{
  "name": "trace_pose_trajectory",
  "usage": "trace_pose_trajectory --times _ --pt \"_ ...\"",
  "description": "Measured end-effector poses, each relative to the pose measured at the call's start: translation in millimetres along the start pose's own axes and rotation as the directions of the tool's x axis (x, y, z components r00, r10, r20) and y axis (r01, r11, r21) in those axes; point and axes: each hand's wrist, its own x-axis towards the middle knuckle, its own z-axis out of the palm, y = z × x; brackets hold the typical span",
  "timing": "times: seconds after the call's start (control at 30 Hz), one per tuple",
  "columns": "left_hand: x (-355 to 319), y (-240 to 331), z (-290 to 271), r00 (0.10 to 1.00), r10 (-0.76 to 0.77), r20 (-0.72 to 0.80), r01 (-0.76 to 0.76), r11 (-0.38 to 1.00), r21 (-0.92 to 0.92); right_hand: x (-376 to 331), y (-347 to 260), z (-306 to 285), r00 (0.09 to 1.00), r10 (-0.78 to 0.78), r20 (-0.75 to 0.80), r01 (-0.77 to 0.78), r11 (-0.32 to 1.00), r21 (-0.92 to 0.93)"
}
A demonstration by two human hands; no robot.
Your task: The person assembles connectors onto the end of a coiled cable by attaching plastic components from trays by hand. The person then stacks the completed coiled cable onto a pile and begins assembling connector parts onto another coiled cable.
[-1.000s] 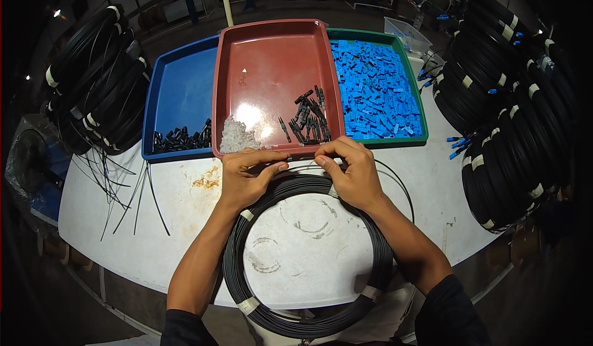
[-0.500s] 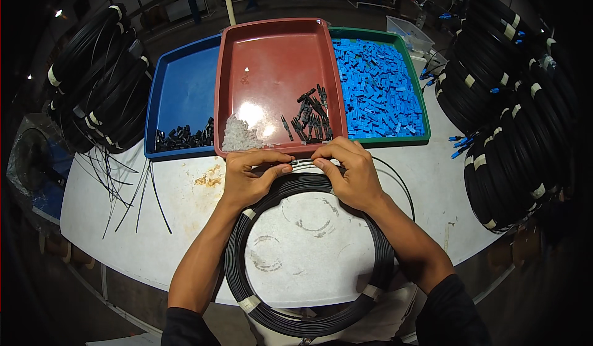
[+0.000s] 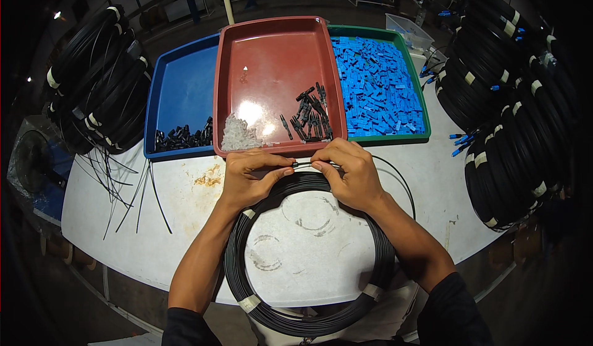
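Note:
A coil of black cable (image 3: pixel 384 241), taped at several spots, lies in front of me and hangs over the near table edge. Above its far side, my right hand (image 3: pixel 347 176) pinches the cable between thumb and fingers, and the loose length bends round to the right. My left hand (image 3: pixel 252 174) pinches a small black fitting (image 3: pixel 296 164) at the fingertips. A short stretch of dark cable (image 3: pixel 304 163) shows between the two hands. Whether the cable passes inside the fitting is too small to tell.
Beyond my hands stand a blue tray (image 3: pixel 179 92) with black pieces, a red tray (image 3: pixel 278 55) with small clear pieces and black slim parts, and a green tray (image 3: pixel 415 138) full of blue connectors. Cable coils (image 3: pixel 99 86) stack at left, more coils (image 3: pixel 519 148) at right.
The bright, pale-looking stretch between my fingertips now looks dark. My right hand has shifted very slightly to the left; both pinches stay closed.

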Motion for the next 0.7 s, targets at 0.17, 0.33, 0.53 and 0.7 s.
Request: trace_pose_trajectory --times 0.17,0.33,0.53,0.7 --pt "0.6 2.1 0.3 1.0 -0.023 -0.005 0.023 1.0 0.002 0.1 0.6 0.2 0.999 -0.036 -0.016 0.035 0.999 -0.008" --pt "1.3 3.8 -0.5 0.996 0.076 0.042 -0.077 0.997 0.025 -3.3 0.1 4.1 1.0 -0.012 0.013 0.011 1.0 0.016" --pt "1.3 7.1 -1.3 0.992 0.106 0.073 -0.112 0.991 0.077 -4.6 -1.7 6.2 0.999 -0.038 0.015 0.038 0.999 0.013" --pt "3.0 9.6 1.2 0.997 0.077 0.021 -0.078 0.995 0.064 -2.8 -2.4 4.3 0.999 -0.04 -0.022 0.041 0.999 0.004"
